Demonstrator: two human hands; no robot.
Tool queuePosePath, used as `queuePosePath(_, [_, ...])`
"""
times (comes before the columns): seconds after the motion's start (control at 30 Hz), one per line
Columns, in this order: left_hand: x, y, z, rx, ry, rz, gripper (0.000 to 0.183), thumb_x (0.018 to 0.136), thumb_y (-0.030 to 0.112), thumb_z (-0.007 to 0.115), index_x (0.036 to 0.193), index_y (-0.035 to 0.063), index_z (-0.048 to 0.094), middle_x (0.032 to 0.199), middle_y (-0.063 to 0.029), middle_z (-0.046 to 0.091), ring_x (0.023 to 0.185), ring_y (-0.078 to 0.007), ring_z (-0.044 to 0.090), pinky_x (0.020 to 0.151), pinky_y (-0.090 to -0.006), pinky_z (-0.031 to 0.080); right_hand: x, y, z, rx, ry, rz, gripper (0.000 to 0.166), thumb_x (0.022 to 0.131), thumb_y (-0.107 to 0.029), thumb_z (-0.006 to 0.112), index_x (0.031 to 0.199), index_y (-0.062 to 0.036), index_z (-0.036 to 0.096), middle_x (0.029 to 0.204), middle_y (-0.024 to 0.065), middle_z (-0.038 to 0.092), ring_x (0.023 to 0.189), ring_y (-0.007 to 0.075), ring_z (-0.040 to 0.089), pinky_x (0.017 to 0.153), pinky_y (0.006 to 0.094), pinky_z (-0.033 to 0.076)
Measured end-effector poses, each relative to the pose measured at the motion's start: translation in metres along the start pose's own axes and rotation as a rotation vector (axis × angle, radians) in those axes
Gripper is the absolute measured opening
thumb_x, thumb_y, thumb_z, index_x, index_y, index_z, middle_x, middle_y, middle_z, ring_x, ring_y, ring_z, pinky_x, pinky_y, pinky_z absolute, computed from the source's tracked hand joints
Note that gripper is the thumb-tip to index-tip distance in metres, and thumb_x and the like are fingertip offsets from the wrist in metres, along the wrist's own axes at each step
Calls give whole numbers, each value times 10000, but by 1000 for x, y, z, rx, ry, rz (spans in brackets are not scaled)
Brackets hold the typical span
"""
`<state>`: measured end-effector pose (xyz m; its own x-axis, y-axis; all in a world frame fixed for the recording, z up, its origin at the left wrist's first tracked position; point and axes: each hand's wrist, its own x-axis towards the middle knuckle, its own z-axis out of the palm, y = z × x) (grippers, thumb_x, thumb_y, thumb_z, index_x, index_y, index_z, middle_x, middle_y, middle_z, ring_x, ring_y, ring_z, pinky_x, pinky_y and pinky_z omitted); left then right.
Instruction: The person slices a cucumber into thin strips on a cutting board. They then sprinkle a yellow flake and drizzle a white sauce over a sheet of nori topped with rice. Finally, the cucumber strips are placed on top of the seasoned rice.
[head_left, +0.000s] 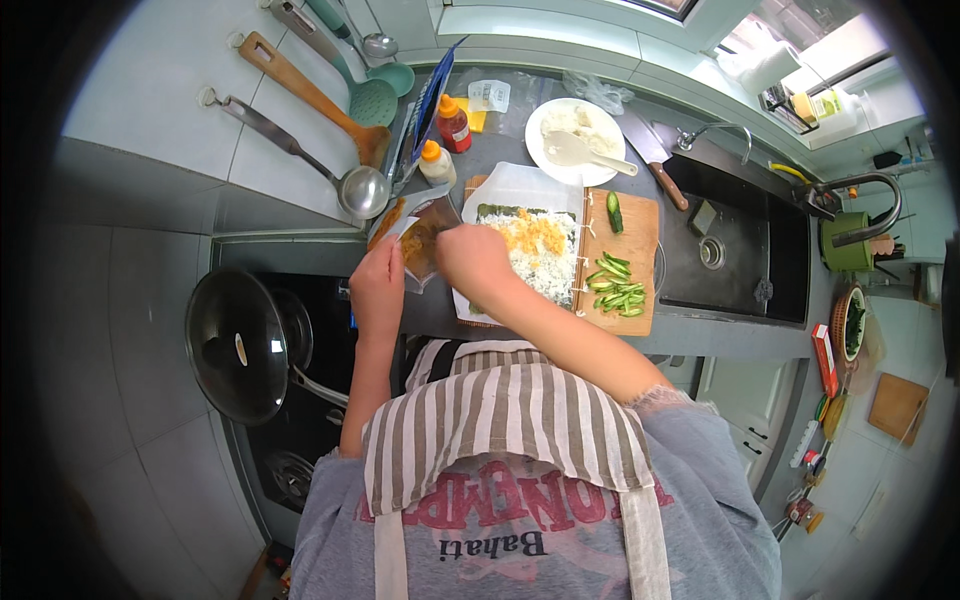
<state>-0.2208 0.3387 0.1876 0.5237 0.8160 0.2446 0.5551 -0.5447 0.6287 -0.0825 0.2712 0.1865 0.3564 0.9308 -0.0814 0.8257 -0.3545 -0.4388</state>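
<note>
My left hand (377, 277) is closed on the left edge of a clear plastic pouch (424, 255) with brown, crumbly food inside. My right hand (474, 259) overlaps the pouch's right edge with its fingers curled. Its fingertips are hidden, so I cannot tell whether it grips the plastic. Just right of that hand, yellow crumbled food (536, 234) lies on white rice (551, 277) spread over a dark nori sheet (491, 211). Beneath are a white sheet (517, 184) and a bamboo rolling mat (580, 262), partly on a wooden cutting board (637, 225).
Cucumber strips (619, 289) and a cucumber piece (615, 212) rest on the board. Behind stand two squeeze bottles, one red (454, 127), one pale (436, 165), and a rice plate (536, 150) with a paddle (585, 152). A knife (652, 154) lies beside the sink (720, 225); a lidded pan (236, 345) sits left.
</note>
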Motion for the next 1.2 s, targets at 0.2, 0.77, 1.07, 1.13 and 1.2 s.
queuePosePath(0.2, [2, -1, 0, 16, 1, 41, 194, 924, 127, 547, 1020, -4, 654, 945, -181, 673, 846, -348, 650, 741, -388, 514, 29, -3, 44, 269, 34, 61, 191, 764, -212, 630, 700, -45, 698, 707, 192, 649, 694, 369, 648, 638, 451, 534])
queuePosePath(0.77, [28, -23, -35, -197, -32, -248, 228, 944, 183, 573, 1043, 7, 679, 573, -27, 520, 481, -69, 436, 463, -246, 368, -27, 29, -28, 813, 100, 73, 212, 825, -209, 666, 949, -48, 723, 783, 159, 688, 694, 274, 668, 658, 328, 522])
queuePosePath(1.07, [50, -56, -61, -131, -83, -276, 249, 924, 229, 606, 1043, 21, 674, 582, -38, 533, 476, -81, 445, 470, -267, 375, -36, 40, -61, 956, 91, 103, 212, 840, -184, 684, 999, -49, 724, 904, 100, 728, 781, 117, 667, 730, 254, 510])
queuePosePath(1.13, [51, -62, -65, -99, -84, -227, 252, 921, 230, 610, 1041, 17, 671, 586, -39, 536, 477, -80, 445, 473, -265, 376, -40, 40, -74, 978, 96, 121, 211, 844, -179, 683, 1004, -48, 724, 906, 88, 729, 793, 99, 652, 735, 244, 502])
queuePosePath(1.2, [50, -61, -69, -82, -110, -269, 258, 915, 230, 616, 1033, 6, 663, 602, -38, 546, 486, -75, 439, 483, -259, 374, -48, 42, -90, 1024, 90, 145, 209, 850, -168, 681, 1008, -38, 724, 896, 60, 726, 810, 76, 625, 740, 229, 489])
